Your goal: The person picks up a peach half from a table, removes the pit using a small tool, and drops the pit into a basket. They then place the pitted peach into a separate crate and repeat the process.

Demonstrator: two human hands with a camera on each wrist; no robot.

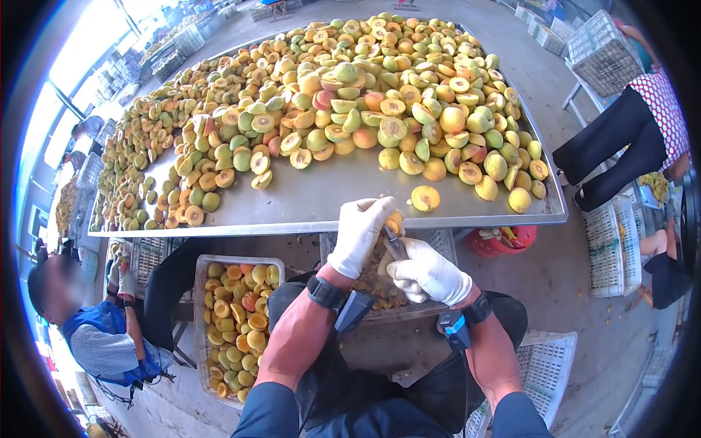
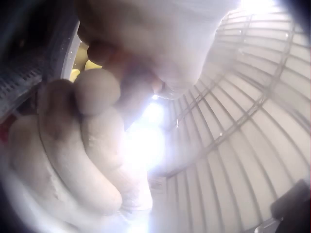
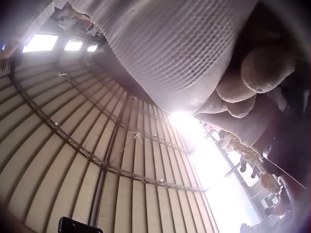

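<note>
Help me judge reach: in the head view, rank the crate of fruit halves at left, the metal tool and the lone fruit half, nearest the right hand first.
1. Metal tool: held in the right hand.
2. Lone fruit half: ahead, on the table.
3. Crate of fruit halves: out to the left.

Curled gloved fingers (image 3: 267, 70); slatted ceiling (image 3: 48, 160); bright windows (image 3: 41, 42).

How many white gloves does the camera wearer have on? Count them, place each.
2: one on the left hand, holding an apricot piece; one on the right hand, gripping a tool.
</note>
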